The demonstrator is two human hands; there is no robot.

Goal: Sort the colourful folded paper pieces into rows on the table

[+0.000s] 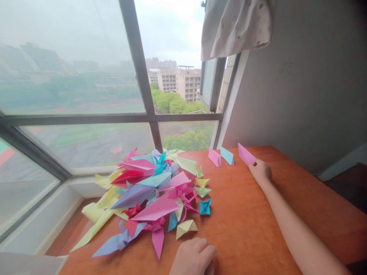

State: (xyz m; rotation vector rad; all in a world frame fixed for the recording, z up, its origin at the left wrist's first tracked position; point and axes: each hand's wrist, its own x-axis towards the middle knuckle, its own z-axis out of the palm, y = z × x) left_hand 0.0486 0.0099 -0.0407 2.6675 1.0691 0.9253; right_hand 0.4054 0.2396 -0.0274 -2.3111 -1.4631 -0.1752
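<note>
Head view: the right hand [260, 172] held a pink folded paper [246, 153] above the right part of the wooden table [241, 214], near its far edge. The grip was a narrow pinch at the paper's near, lower end; most of the sheet extended free beyond the fingers. Whether its lower edge touched the tabletop could not be determined.

Handling, as judged: thin folded stock called for light pressure close to the fold, enough to keep the layers together without creasing the free end. A steady wrist and a clear margin from the light blue folded paper [227, 156] and the second pink piece [215, 157], both just to the left, reduced the risk of knocking either over.

Orientation: the long axis of the held paper ran obliquely, from the fingertips up and leftward toward the window [153, 118]; its sharp tip pointed that way. The two neighbouring pieces slanted similarly.

The left hand [193, 258] rested with curled fingers at the near side, just below the paper pile [160, 206]; whether it gripped anything could not be told.
</note>
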